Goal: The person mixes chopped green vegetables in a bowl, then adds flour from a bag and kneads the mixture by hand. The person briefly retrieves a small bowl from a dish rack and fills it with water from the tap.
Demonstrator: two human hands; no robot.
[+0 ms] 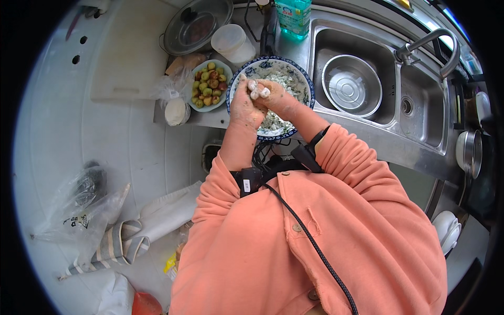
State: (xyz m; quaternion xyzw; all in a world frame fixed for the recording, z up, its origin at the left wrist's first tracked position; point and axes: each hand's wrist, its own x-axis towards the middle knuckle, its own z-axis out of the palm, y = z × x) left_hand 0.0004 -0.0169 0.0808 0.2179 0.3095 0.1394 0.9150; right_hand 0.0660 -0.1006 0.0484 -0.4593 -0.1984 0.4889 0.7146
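My left hand [246,104] and my right hand [277,98] meet over a large bowl [310,84] with a blue patterned rim. Several small white, flour-dusted lumps [258,91] show between the fingers of both hands; their exact kind is unclear. Flour and bits of food stick to the skin of both hands. Beneath them the bowl holds a floury mixture with chopped greens [275,122]. Just left of it stands a pale dish [198,104] of small green and reddish fruits [207,84]. The palms and part of the bowl are hidden by my hands.
Right of the bowl is a steel sink [388,114] with a round metal basin [351,86] inside and a curved faucet [451,37]. A detergent bottle [293,17], white lidded tub [233,43], lidded pan [199,25] and container of white powder [176,112] stand around.
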